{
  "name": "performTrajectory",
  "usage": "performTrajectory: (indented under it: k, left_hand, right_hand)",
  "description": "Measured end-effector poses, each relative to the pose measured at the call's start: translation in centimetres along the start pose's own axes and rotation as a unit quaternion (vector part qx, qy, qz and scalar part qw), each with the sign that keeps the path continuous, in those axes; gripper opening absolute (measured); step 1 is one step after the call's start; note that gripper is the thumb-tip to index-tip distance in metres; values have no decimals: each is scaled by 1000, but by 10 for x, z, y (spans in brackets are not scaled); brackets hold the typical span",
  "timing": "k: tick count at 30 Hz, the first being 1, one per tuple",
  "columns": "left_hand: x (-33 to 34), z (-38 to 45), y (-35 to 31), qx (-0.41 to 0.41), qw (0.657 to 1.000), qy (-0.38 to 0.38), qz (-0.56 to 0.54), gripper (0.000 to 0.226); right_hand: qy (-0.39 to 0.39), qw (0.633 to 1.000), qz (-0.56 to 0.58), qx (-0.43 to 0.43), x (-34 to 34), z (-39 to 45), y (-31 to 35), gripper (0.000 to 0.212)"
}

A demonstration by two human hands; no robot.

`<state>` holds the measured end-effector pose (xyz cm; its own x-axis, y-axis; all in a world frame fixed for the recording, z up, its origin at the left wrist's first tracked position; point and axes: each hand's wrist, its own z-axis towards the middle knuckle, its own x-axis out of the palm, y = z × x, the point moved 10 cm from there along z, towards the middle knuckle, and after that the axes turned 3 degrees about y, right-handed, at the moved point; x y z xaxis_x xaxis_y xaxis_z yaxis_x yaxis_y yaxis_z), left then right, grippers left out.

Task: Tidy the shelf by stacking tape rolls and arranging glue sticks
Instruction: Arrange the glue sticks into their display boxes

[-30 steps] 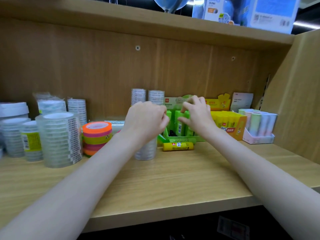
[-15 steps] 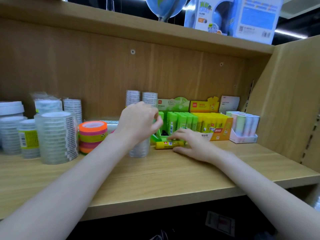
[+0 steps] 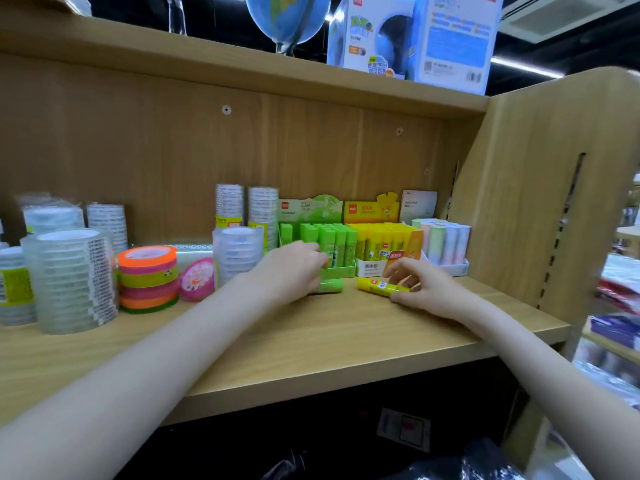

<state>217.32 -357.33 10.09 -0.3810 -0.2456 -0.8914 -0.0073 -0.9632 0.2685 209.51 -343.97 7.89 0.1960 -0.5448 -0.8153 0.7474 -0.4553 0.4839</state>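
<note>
On shelf (image 3: pixel 311 344), right-hand fingers (image 3: pixel 398 268) pinch yellow glue stick (image 3: pixel 379 286).

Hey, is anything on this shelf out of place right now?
Yes. Two glue sticks lie loose on the shelf board before their boxes: a yellow glue stick in the right hand, a green glue stick under the left hand.

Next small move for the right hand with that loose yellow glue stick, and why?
Probably lift the yellow glue stick and stand it in the yellow display box just behind. The right hand already pinches it lying flat on the shelf, while its matching sticks stand upright in that box.
</note>
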Motion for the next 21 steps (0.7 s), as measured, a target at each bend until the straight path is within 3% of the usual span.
performTrajectory:
  k: [4, 8, 10, 13, 17, 19, 21]
  left_hand:
    - [21, 14, -3, -11, 997, 72, -41, 30]
    - [12, 21, 8, -51, 992, 1, -116, 27]
    - [0, 22, 18, -87, 977, -67, -182, 30]
    - [-15, 18, 29, -130, 948, -150, -248, 43]
    - [-13, 14, 41, -138, 932, -177, -283, 45]
    - [-11, 14, 44, -135, 932, -179, -286, 41]
    - [-12, 15, 42, -129, 932, -185, -283, 40]
  right_hand:
    - [-85, 990, 115, 20, -24, 10, -15, 18]
    - [-196, 927, 313, 58, -49, 25, -27, 27]
    - [-239, 932, 271, 37, -59, 37, -19, 33]
    - [-297, 953, 47, -37, -66, 51, 10, 31]
    - [-214, 964, -130, -89, -31, 75, 26, 26]
    - [-223, 958, -125, -131, -28, 72, 34, 26]
    - [-287, 948, -17, -134, -49, 62, 27, 24]
